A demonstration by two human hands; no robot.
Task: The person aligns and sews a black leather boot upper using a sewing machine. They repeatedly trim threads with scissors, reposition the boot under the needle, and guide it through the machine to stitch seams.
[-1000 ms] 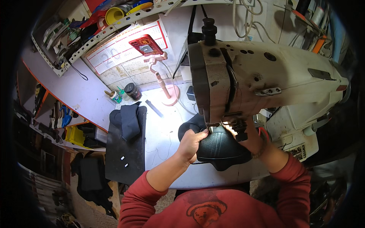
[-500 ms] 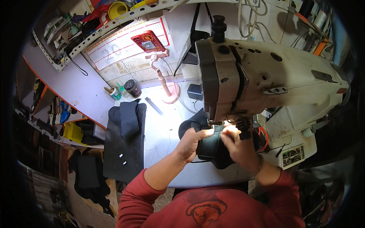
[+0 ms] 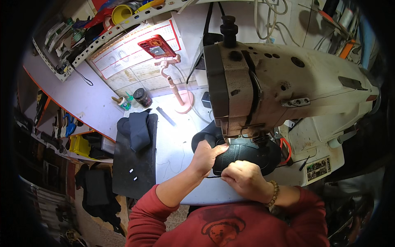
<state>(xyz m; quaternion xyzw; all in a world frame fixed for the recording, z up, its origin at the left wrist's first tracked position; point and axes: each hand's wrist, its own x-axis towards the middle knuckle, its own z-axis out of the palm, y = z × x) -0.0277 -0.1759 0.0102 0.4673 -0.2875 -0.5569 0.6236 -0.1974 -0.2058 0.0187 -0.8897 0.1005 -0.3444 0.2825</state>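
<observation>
A black leather piece (image 3: pixel 231 155) with a stitched seam lies under the head of a large, worn sewing machine (image 3: pixel 263 90). My left hand (image 3: pixel 202 158) grips its left side, with the thumb on top close to the needle area. My right hand (image 3: pixel 245 177) is closed in a pinch at the near edge of the leather, by a thin dark strip; what the fingertips hold is hidden. The machine head covers the far part of the piece, and its dark, padded-looking right side reaches past my right hand.
Left of the work, a black board (image 3: pixel 131 173) bears a folded dark cloth piece (image 3: pixel 140 129). A pink stand (image 3: pixel 184 101) holds a red phone (image 3: pixel 156 46) behind. Red-handled scissors (image 3: pixel 286 151) and a box of small metal parts (image 3: pixel 317 169) lie right.
My right hand has moved from beside the needle toward me, to the leather's near edge, and closed. My left hand keeps its grip. The view has shifted slightly.
</observation>
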